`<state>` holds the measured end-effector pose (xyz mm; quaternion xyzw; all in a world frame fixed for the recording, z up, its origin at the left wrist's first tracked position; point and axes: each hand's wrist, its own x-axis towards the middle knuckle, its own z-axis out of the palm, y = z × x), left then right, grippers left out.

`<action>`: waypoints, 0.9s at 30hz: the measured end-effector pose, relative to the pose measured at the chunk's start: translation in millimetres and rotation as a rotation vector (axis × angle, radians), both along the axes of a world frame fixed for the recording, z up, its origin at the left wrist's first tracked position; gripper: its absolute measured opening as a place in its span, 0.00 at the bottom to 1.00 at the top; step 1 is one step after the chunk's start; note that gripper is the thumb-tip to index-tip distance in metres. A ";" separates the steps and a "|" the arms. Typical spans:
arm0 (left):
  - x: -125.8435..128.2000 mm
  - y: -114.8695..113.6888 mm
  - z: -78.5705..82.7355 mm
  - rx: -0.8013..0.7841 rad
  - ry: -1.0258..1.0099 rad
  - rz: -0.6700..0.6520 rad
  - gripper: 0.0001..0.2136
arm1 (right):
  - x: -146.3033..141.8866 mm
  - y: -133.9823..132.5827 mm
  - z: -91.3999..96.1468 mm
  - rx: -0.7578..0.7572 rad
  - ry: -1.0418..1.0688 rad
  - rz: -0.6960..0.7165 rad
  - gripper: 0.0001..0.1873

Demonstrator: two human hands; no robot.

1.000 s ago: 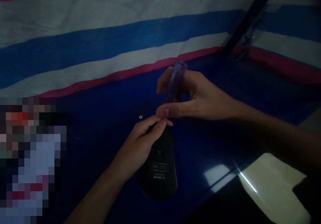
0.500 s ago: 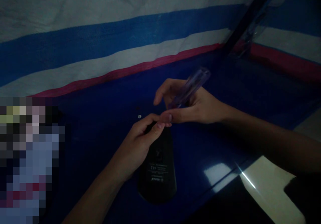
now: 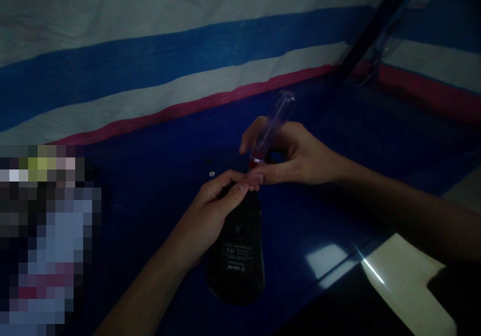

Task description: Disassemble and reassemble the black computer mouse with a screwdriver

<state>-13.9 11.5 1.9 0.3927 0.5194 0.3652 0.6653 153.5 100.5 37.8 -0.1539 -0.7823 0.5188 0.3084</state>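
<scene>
A black computer mouse (image 3: 236, 256) lies upside down on the dark blue table (image 3: 150, 200), its label facing up. My left hand (image 3: 210, 210) is curled over the mouse's far end, fingers pressed on it. My right hand (image 3: 289, 155) pinches a screwdriver with a clear handle (image 3: 272, 125) and a red collar, held nearly upright and tilted to the right. Its tip points down at the mouse's far end, hidden behind my fingers. The two hands touch at the fingertips.
A small silver screw (image 3: 212, 174) lies on the table just left of my hands. A striped white, blue and red tarp (image 3: 150, 50) hangs behind. A dark pole (image 3: 368, 30) slants at the upper right. A pale floor patch (image 3: 406, 281) shows at the lower right.
The screwdriver handle swung from upright to leaning far right, then back to a steeper tilt. My left hand and the mouse stayed in place.
</scene>
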 end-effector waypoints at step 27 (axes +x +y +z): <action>-0.7 -1.7 1.6 -0.031 -0.041 -0.047 0.14 | 5.5 3.7 0.1 0.026 -0.018 0.008 0.09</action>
